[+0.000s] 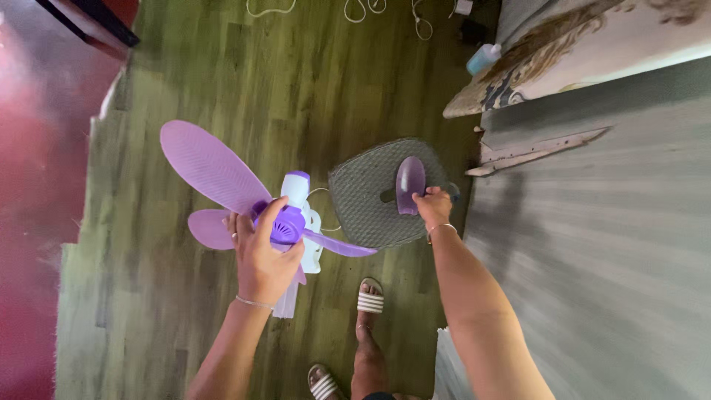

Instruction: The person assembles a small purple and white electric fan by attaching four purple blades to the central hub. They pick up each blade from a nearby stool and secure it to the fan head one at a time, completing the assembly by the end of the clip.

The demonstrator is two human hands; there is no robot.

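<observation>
The left hand [261, 255] is wrapped around the purple hub [285, 226] of a fan blade assembly [215, 174], fingers [238, 230] closed on the hub from below and the thumb hooked over its upper edge. Holding it by the hub rather than by a blade keeps the thin lilac blades free: one long blade sweeps up and to the left, a shorter one [207, 228] sticks out just left of the hand, and a darker one [341, 246] points right toward the other hand. A white motor housing [305, 222] with a purple cap sits right behind the hub, touching it, so the hand seems to steady blade and motor together above the floor.

The right hand [433, 206] is closed on the lower end of a translucent purple oval cap [410, 184], fingers pinching it so that it stands up in front of the grey wire fan guard [378, 194]. I cannot tell whether the guard is carried by this hand or lies on the green wooden floor [222, 67] beneath it. Both wrists wear thin bangles.

The person's feet in striped white sandals [369, 298] stand just below the hands. Well apart, at the top right, a pale blue bottle [483, 58] lies beside a patterned mattress [592, 44], and white cords [355, 9] trail along the top edge of the floor.
</observation>
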